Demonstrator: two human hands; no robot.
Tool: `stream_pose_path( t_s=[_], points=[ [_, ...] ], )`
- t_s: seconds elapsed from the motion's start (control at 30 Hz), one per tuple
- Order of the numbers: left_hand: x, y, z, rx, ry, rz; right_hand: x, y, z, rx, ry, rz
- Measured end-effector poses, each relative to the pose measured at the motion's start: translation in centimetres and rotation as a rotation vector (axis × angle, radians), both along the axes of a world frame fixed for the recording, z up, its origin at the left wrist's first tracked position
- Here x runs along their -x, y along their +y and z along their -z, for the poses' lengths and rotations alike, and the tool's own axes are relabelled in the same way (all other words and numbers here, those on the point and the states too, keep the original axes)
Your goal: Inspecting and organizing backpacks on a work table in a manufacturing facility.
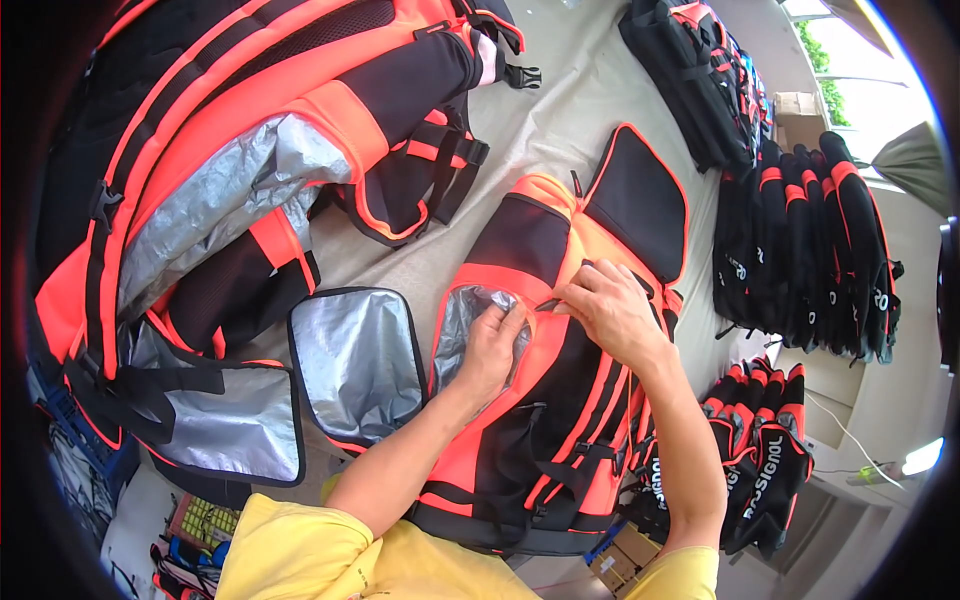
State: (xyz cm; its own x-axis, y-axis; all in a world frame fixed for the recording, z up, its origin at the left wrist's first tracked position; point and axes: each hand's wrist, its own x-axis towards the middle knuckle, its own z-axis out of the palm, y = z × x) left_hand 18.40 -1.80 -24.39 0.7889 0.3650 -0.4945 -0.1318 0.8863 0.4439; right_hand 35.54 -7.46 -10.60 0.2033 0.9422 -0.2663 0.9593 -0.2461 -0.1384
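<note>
Seemingly, work on the opening [455, 327] is in hand: by the table's [545, 125] near edge, the left hand [488, 352] pinches the bag's [560, 365] rim, the right hand [612, 312] a small dark piece [547, 305]; next needs steadiness.

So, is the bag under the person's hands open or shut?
Open, at least partly: on the bag, silver lining shows inside an orange border, beside the left hand.

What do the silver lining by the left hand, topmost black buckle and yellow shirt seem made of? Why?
Silver lining: probably foil-faced sheet, shiny; crinkled highlights.
Black buckle: likely smooth plastic; rigid prongs.
Yellow shirt: matte cloth; soft folds, fibre unclear.
</note>
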Motion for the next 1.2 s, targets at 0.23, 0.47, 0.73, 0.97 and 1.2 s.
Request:
stream_pose_path(
  t_s=[0.23, 0.47, 0.73, 0.97, 1.2],
  points=[
    [0.3, 0.0, 0.7, -0.025, -0.025, 0.024, -0.1, 0.1, 0.2, -0.028, 0.044, -0.007],
    [0.4, -0.1, 0.9, -0.025, -0.026, 0.047, -0.5, 0.5, 0.0, 0.014, 0.029, -0.050],
    [0.4, 0.0, 1.2, -0.035, -0.039, 0.049, -0.7, 1.1, -0.4, 0.106, 0.041, -0.056],
    [0.4, 0.2, 0.9, -0.015, -0.036, 0.060, -0.6, 1.0, -0.3, 0.106, 0.045, -0.059],
    [0.3, 0.3, 0.6, -0.033, -0.031, 0.066, -0.9, 1.0, 0.0, 0.060, 0.103, -0.046]
  ],
)
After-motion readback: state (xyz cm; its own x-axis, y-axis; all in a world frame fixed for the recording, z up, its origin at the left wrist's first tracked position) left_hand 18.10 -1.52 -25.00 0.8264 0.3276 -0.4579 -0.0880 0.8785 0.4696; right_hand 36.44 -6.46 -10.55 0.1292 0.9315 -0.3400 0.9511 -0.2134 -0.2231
